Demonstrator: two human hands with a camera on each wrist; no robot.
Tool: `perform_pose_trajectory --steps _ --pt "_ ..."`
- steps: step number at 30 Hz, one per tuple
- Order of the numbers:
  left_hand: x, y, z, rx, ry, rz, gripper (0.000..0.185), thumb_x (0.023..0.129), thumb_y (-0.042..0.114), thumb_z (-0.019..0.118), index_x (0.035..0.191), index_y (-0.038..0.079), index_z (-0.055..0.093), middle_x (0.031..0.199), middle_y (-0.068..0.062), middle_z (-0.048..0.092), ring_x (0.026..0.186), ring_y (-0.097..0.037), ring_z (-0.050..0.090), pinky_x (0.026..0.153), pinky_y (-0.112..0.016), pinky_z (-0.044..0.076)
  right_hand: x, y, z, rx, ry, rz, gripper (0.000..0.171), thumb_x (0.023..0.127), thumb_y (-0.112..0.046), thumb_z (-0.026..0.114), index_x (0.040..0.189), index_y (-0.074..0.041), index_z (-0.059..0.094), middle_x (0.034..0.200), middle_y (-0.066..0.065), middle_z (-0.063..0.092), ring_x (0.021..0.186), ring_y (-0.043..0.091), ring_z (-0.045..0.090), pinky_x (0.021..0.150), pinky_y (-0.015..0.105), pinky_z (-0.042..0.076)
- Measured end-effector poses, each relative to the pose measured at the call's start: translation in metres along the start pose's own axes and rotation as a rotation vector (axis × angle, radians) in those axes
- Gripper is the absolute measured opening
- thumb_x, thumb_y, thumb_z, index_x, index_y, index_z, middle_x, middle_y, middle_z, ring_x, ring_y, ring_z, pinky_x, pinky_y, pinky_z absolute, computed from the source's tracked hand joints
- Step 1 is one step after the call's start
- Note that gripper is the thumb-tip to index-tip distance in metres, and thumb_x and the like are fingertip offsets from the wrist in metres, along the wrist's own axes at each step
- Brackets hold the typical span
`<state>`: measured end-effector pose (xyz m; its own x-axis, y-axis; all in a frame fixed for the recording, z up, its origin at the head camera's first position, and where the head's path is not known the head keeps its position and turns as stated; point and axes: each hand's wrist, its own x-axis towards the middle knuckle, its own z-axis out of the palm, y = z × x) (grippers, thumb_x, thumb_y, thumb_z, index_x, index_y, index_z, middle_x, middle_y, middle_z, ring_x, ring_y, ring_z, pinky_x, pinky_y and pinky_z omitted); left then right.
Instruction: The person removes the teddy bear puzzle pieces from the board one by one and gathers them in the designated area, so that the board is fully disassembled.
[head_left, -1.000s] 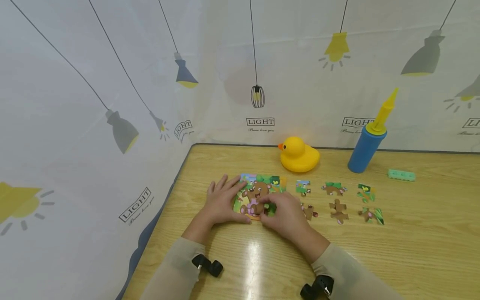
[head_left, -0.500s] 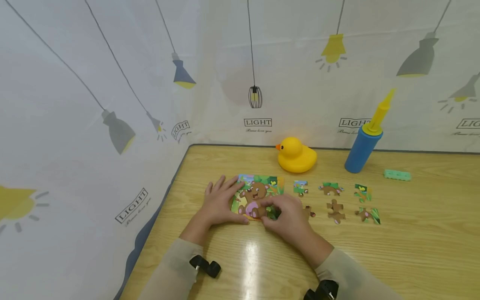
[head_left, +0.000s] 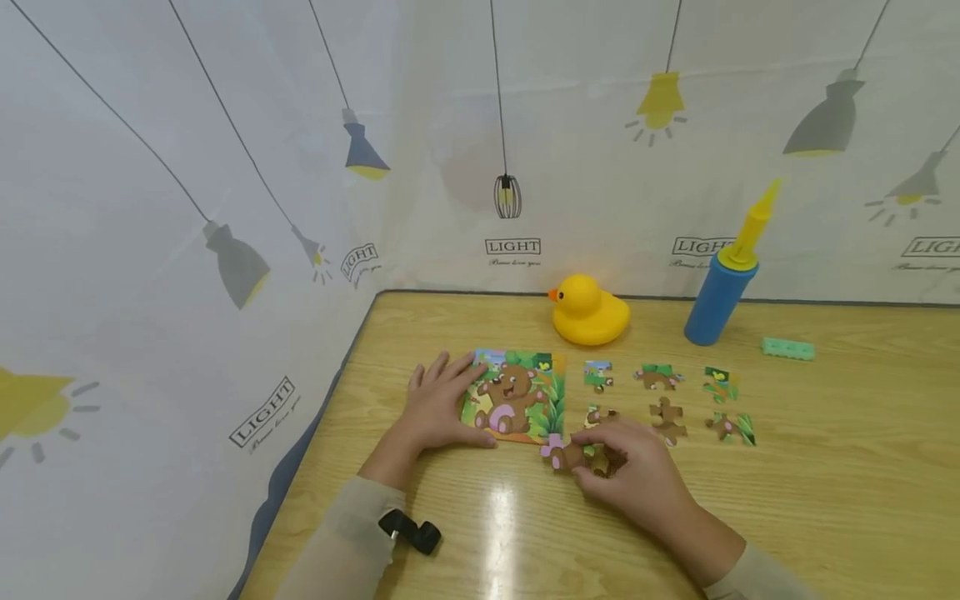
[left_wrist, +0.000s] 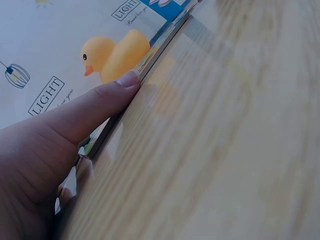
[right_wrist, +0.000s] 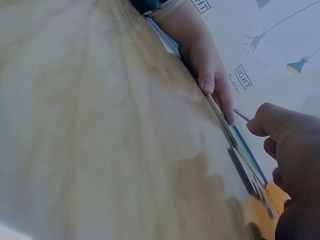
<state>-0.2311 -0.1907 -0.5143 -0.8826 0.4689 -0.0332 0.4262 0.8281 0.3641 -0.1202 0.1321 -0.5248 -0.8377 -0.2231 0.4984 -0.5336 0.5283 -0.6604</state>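
Two hands busy: your left hand (head_left: 438, 408) lies flat on the puzzle board (head_left: 517, 398), right hand (head_left: 626, 475) pinches a loose piece (head_left: 564, 454) just off the board's near-right corner. Loose pinch could drop it.

One assembled puzzle board (head_left: 516, 397), one loose puzzle piece (head_left: 564, 454) under the right grip (head_left: 633, 477), and six more loose pieces beyond that grip. One rubber duck (head_left: 587, 311), one blue pump (head_left: 720, 283), one green block (head_left: 787, 348). Two hands, left grip (head_left: 438, 406) included.
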Motion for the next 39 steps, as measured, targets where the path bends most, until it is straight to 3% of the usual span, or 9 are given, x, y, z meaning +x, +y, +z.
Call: perform_pose_trajectory --steps 4,12,19,32,39 --pt "-0.001 -0.001 0.001 -0.004 0.001 -0.005 0.123 0.067 0.075 0.089 0.168 0.029 0.037 0.177 0.000 0.022 0.163 -0.040 0.007 0.122 -0.073 -0.001 -0.013 0.004 -0.015 -0.027 0.024 0.014 0.041 0.068 -0.005 0.097 0.103 -0.021 0.084 0.101 -0.017 0.076 0.084 0.007 0.065 0.079 0.024 0.046" --pt "-0.001 -0.003 0.003 -0.015 0.001 -0.001 0.123 0.068 0.077 0.088 0.169 0.029 0.036 0.177 0.001 0.022 0.163 -0.040 0.006 0.122 -0.073 -0.002 -0.036 0.015 -0.041 -0.052 0.053 0.035 0.044 0.068 -0.002 0.097 0.105 -0.022 0.083 0.103 -0.015 0.077 0.085 0.006 0.064 0.073 0.014 0.048" --pt "-0.001 -0.003 0.003 -0.013 0.002 0.001 0.123 0.068 0.077 0.088 0.169 0.030 0.036 0.177 0.001 0.022 0.163 -0.040 0.006 0.122 -0.074 -0.001 -0.054 0.024 -0.063 -0.132 0.062 0.103 0.047 0.067 -0.003 0.099 0.106 -0.026 0.084 0.105 -0.015 0.077 0.098 0.005 0.067 0.088 0.007 0.044" --pt "-0.002 0.000 0.001 -0.009 0.008 0.002 0.122 0.069 0.075 0.089 0.169 0.029 0.036 0.177 0.000 0.022 0.163 -0.040 0.006 0.122 -0.074 -0.001 -0.075 0.032 -0.090 -0.193 0.067 0.148 0.045 0.068 -0.006 0.100 0.105 -0.025 0.084 0.104 -0.011 0.077 0.097 0.000 0.065 0.086 0.005 0.043" --pt "0.000 -0.002 0.003 0.003 0.004 0.002 0.123 0.068 0.077 0.087 0.169 0.030 0.035 0.177 0.002 0.021 0.163 -0.040 0.005 0.122 -0.073 -0.002 -0.075 0.037 -0.091 -0.236 0.022 0.068 0.047 0.067 -0.006 0.099 0.104 -0.029 0.082 0.103 -0.017 0.074 0.097 0.007 0.064 0.089 0.014 0.041"
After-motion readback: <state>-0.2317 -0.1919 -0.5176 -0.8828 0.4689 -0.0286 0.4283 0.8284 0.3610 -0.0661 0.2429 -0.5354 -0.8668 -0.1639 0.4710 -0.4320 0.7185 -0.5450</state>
